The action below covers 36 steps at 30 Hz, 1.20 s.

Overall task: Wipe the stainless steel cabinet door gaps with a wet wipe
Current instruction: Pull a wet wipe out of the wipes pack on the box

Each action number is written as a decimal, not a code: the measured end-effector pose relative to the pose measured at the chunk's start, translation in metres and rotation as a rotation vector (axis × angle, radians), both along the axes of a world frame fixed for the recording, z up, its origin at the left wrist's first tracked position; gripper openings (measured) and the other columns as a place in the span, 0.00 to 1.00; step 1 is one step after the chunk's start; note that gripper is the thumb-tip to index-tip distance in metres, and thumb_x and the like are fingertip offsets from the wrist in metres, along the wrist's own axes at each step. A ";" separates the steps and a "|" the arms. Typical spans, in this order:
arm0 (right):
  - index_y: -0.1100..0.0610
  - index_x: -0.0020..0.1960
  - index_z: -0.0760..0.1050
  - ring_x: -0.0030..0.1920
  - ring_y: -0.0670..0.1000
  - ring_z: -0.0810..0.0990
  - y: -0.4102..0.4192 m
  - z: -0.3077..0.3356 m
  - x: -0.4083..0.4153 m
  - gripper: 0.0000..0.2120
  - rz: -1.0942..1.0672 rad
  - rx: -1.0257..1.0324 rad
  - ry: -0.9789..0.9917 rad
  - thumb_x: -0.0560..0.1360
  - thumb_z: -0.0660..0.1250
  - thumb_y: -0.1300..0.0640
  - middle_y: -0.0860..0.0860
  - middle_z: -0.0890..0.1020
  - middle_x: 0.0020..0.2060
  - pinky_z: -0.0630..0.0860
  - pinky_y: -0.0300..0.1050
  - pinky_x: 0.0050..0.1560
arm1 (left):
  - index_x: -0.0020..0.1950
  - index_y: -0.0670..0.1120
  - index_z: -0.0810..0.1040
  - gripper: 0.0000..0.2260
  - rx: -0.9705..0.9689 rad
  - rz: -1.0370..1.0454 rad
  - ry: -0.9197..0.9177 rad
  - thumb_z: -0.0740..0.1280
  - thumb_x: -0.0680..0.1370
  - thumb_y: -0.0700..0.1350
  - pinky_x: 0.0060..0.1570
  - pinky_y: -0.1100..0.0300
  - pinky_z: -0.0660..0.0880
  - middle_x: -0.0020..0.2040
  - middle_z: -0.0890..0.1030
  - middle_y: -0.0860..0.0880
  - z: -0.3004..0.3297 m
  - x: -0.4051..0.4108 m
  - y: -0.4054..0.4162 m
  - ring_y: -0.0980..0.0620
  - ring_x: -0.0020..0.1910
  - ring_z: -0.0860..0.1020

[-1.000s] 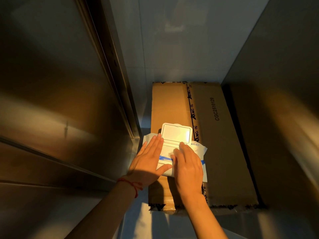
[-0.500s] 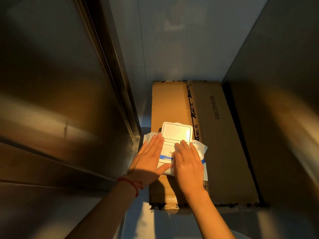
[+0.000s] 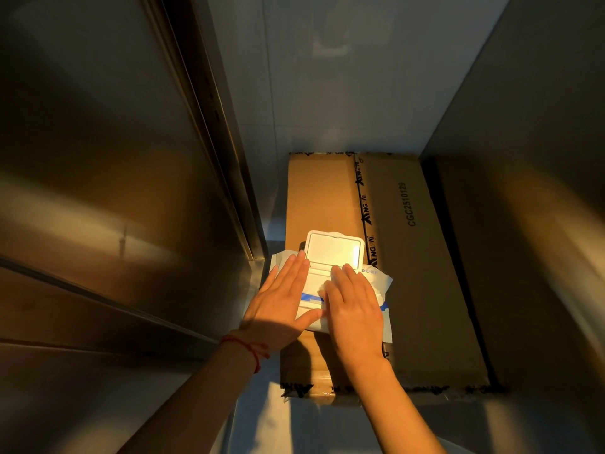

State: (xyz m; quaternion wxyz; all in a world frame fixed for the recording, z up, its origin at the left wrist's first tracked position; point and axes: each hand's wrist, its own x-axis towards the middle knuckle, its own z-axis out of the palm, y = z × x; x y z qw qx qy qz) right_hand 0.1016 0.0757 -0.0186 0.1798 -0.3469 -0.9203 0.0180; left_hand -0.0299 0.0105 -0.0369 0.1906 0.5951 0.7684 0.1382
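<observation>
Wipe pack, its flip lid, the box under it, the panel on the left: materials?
Wipe pack: soft plastic film, going by its crinkled, wavy edge.
Flip lid: rigid white moulded plastic, smooth, standing open.
Box: brown corrugated cardboard, matte, with printed tape along the seam.
Panel: probably brushed stainless steel, given its blurred streaky reflections.

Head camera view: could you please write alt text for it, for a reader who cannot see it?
Two hands rest on a wet-wipe pack with its lid flipped open, lying on a cardboard box; the left hand lies flat, the right hand covers the opening. A stainless steel cabinet door stands at left.
</observation>
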 end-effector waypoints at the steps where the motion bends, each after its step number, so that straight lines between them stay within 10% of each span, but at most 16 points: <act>1: 0.62 0.41 0.82 0.50 0.61 0.83 0.000 0.000 -0.001 0.24 -0.001 -0.004 0.005 0.48 0.86 0.57 0.60 0.84 0.48 0.81 0.57 0.46 | 0.69 0.52 0.33 0.36 0.005 0.001 -0.005 0.58 0.78 0.60 0.64 0.68 0.28 0.73 0.36 0.53 -0.001 0.000 0.000 0.58 0.71 0.35; 36: 0.63 0.43 0.83 0.50 0.59 0.83 -0.009 -0.004 0.007 0.21 0.047 0.151 0.186 0.53 0.84 0.60 0.59 0.85 0.46 0.76 0.61 0.52 | 0.68 0.52 0.31 0.34 -0.009 -0.014 0.013 0.51 0.76 0.64 0.60 0.72 0.25 0.70 0.32 0.56 0.002 0.000 0.001 0.59 0.71 0.34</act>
